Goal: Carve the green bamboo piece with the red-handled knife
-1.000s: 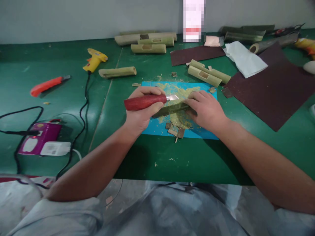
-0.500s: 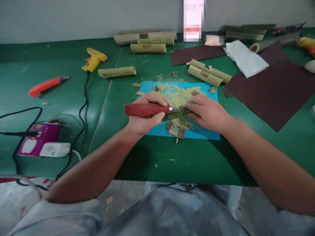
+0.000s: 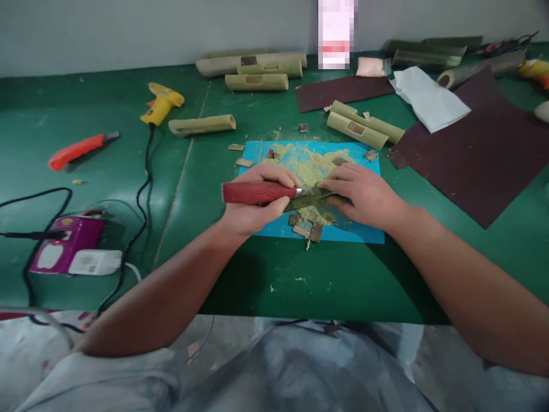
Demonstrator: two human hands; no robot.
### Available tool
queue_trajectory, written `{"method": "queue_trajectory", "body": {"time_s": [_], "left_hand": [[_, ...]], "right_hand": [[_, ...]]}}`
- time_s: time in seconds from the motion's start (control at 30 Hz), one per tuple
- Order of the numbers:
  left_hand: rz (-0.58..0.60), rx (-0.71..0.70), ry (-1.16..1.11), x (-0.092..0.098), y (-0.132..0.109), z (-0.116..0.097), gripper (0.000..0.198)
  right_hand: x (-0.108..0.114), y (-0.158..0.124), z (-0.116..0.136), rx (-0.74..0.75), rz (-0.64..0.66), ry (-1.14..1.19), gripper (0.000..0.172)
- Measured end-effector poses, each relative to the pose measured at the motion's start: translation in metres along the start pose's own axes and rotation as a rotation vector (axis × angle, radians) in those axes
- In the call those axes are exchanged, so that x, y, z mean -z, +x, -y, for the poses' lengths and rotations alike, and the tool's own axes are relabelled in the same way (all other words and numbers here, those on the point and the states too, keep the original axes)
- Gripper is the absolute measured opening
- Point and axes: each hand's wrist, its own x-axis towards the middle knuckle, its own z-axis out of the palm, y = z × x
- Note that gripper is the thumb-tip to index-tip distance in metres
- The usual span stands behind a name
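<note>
My left hand (image 3: 246, 220) is closed around the red handle of a carving knife (image 3: 259, 193), its short metal blade pointing right. Under the blade lies a dark green bamboo piece (image 3: 305, 201), which my left thumb seems to touch at its near end. The far end of that piece is gripped by the fingers of my right hand (image 3: 369, 194). Both hands are over a blue mat (image 3: 364, 233) strewn with pale shavings and small brown scraps (image 3: 316, 232). How my right fingertips wrap the bamboo is partly hidden.
Bamboo tubes with cut openings (image 3: 257, 82) rest at the back, others (image 3: 358, 130) behind the mat. Brown sheets (image 3: 480, 166) and a white cloth (image 3: 429, 100) lie right. On the left are a yellow glue gun (image 3: 160, 106), a red-orange cutter (image 3: 79, 151) and a purple power box (image 3: 68, 243).
The carving knife and its handle have shifted slightly to the right along the bamboo piece. My right hand stays almost where it was, still on the bamboo.
</note>
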Motion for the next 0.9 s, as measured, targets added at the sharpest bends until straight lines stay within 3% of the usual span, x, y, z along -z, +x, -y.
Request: {"method": "queue_trajectory", "body": {"time_s": [0.33,0.9], "left_hand": [[-0.003,0.115,0.025,-0.002,0.001,-0.007,0.019],[0.005,0.118,0.027,0.000,-0.001,-0.007,0.018]], "right_hand": [[-0.002,0.000,0.000,0.005,-0.010,0.011,0.030],[-0.004,0.000,-0.002,0.031,-0.055,0.005,0.027]]}}
